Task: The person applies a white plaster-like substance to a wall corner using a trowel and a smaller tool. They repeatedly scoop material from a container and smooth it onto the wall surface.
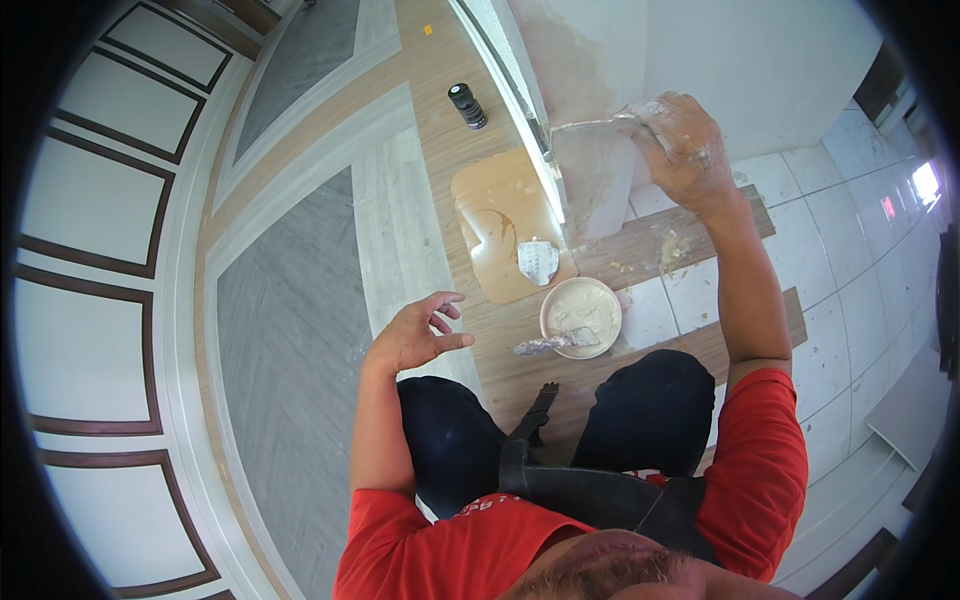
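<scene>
My right hand (685,150), smeared with white filler, is raised at the wall. It grips a thin, filler-coated spreader (590,124), seen nearly edge-on, whose far end meets the edge of the white frame (545,160). My left hand (415,335) hovers over the floor left of the bowl, fingers apart and slightly curled, with nothing in it. Between my knees and the wall stands a round bowl (545,310) of creamy white filler (590,305). A small putty knife (545,344) rests in it, its smeared handle over the rim.
A tan board (490,190) lies beside the frame, with a torn white piece (538,262) on it. Beyond stands a black bottle (466,106). Filler crumbs (675,250) dot the wood-look strip and white tiles (840,230) at right. Panelled white doors (90,350) line the left.
</scene>
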The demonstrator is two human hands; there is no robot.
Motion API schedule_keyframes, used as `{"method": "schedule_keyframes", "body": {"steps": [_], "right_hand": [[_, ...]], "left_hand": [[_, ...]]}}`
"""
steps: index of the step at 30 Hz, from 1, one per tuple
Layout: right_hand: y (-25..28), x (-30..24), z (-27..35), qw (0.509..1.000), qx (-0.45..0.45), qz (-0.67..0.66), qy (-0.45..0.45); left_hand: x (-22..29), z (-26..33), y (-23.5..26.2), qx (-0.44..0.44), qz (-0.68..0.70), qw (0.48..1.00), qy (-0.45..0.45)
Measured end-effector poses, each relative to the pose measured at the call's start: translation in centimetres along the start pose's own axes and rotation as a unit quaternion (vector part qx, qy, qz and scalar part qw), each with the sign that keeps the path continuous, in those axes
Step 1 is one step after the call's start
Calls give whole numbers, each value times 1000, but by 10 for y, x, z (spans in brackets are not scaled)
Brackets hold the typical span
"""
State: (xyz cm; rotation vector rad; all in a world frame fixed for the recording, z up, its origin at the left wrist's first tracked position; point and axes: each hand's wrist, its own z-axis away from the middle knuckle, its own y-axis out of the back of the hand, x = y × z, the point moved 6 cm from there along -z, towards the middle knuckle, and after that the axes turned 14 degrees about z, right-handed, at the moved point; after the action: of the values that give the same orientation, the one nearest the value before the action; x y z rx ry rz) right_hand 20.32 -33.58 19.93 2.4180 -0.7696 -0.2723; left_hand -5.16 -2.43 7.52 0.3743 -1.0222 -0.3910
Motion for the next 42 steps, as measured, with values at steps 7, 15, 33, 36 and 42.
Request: {"method": "schedule_keyframes", "body": {"steps": [7,15,33,36,42], "right_hand": [[19,35,19,949,29,-163,-269],[-48,38,49,901,-125,-268,-317],[-21,-20,38,997,-45,-65,22],[-23,-16,35,997,-8,-70,18],[-22,-21,29,998,-8,-68,7]], "left_hand": [[1,4,1,3,-3,1000,7],[1,2,0,-2,1,1000,5],[1,-7,0,-15,8,1000,20],[0,-3,2,-9,4,999,30],[-9,-1,8,-2,9,999,38]]}}
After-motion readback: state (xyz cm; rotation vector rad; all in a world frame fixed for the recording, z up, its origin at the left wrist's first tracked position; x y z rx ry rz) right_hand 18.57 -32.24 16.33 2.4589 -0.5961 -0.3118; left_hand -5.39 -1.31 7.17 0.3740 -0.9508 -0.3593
